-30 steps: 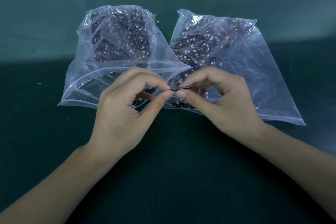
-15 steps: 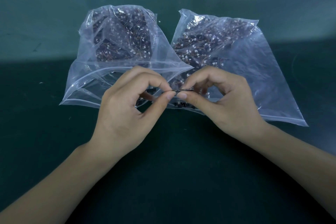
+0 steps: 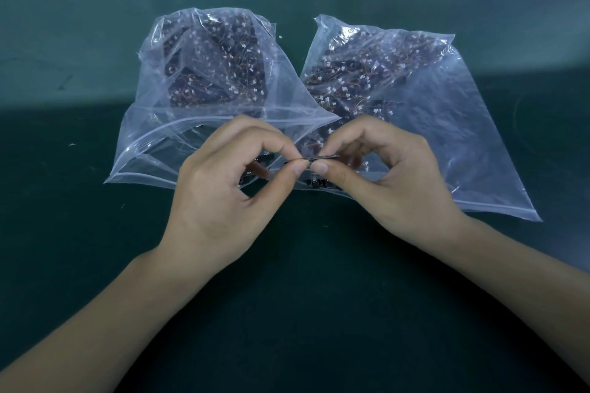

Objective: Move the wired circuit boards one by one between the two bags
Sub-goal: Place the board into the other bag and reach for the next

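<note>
A: Head view: where is the board?

B: Between the two hands, seen edge-on as a thin dark strip, held above the mouths of the bags. Whether its wires hang below I cannot tell; the fingers hide that part.

A: How do the hands hold it?

B: The left hand pinches its left end between thumb and forefinger, the other fingers curled under. The right hand pinches the right end the same way, thumb below and forefinger bent over the top. The two thumb tips lie almost touching under the strip.

A: And the bags?

B: The left bag is clear plastic, its mouth gaping toward the person, zip edge lying on the counter. A heap of dark boards with thin wires and small white plugs fills its far end. The right bag lies flatter, slanting away to the right, with its own heap in the far left part. The near corner of the left bag overlaps the right one just behind the fingers.

A: Anything loose?

B: A few dark pieces show at the bags' near edge, right under the thumbs; through the plastic I cannot tell which bag they belong to.

A: The surroundings?

B: The counter is dark green, brighter in a band beyond the bags. At its far edge stand small blurred items, too small to name.
</note>
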